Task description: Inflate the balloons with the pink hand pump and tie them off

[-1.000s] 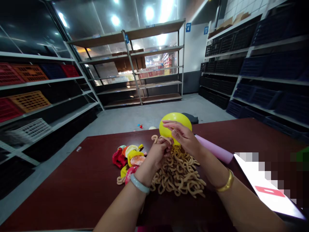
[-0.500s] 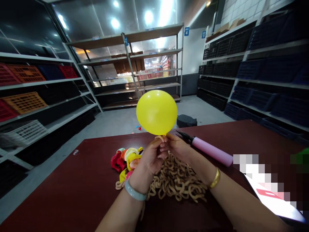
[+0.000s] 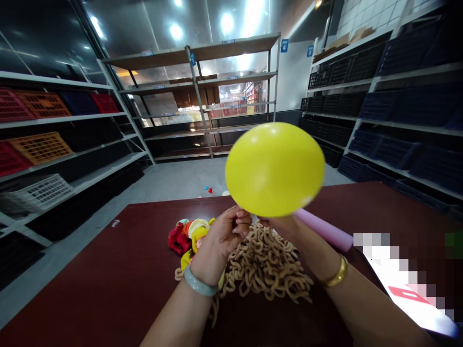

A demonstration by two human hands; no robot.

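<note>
Where the balloon (image 3: 275, 168), at twelve o'clock, half-hides the right hand (image 3: 285, 226), I cannot tell that grip.
The left hand (image 3: 227, 230), balloon at one-thirty, has curled fingers, their hold unclear.

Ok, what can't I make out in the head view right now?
All in the head view:
Right hand: grip hidden behind the yellow balloon.
Balloon's neck: unclear beside the hands; can't tell if tied.
Pink tube: far end hidden by the balloon.
Colourful heap: partly covered by the left hand.
Bright panel: partly pixelated.
Red-and-blue item: too small to identify.
</note>
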